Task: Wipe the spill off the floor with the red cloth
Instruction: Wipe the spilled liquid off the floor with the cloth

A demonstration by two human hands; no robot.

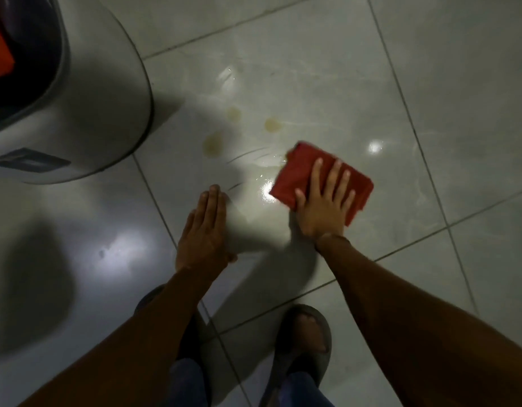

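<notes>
A folded red cloth point(301, 168) lies flat on the pale tiled floor point(327, 83). My right hand point(324, 207) presses down on it with fingers spread. Yellowish spill patches point(213, 143) dot the tile to the upper left of the cloth, with a wet shiny film point(265, 183) just beside the cloth's left edge. My left hand point(205, 233) rests flat on the floor to the left, fingers together and holding nothing.
A large grey rounded bin-like container point(86, 92) with a dark opening and something orange inside stands at the upper left, close to the spill. My two feet in dark sandals point(306, 342) are at the bottom centre. Dark grout lines cross the tiles.
</notes>
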